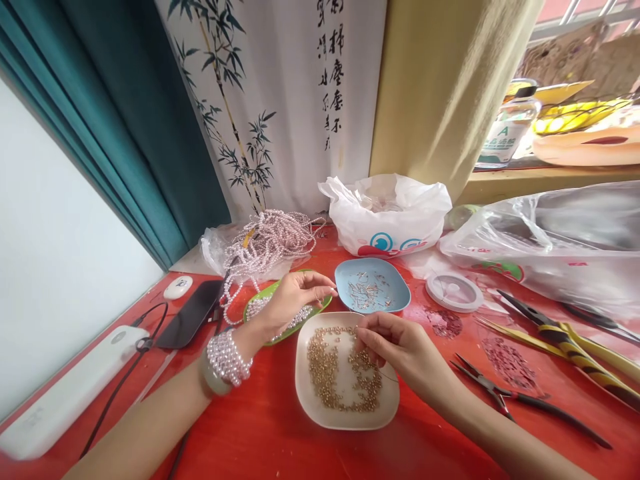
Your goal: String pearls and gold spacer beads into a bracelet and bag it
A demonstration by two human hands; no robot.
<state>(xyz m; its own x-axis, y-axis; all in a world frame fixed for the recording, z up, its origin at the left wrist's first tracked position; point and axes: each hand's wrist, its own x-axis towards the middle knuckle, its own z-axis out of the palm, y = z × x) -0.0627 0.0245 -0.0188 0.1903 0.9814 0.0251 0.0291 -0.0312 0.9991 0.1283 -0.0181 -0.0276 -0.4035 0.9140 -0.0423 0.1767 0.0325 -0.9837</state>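
Note:
My left hand [295, 299] hovers over a green plate [260, 308] of pearl beads, thumb and forefinger pinched together near the blue dish [395, 293]; what they hold is too small to make out. A pearl bracelet [227, 357] wraps that wrist. My right hand [400, 347] rests over a white plate [320, 410] of small gold beads, fingers pinched on a thin wire that trails back toward my wrist. The blue dish holds small metal pins.
Strands of pearl beads [265, 243] lie behind the green plate. A white plastic bag [387, 213], a wire spool [454, 291], pliers [525, 397], yellow-handled pliers [565, 337], a phone [193, 321] and a white power bank [70, 393] sit on the red table.

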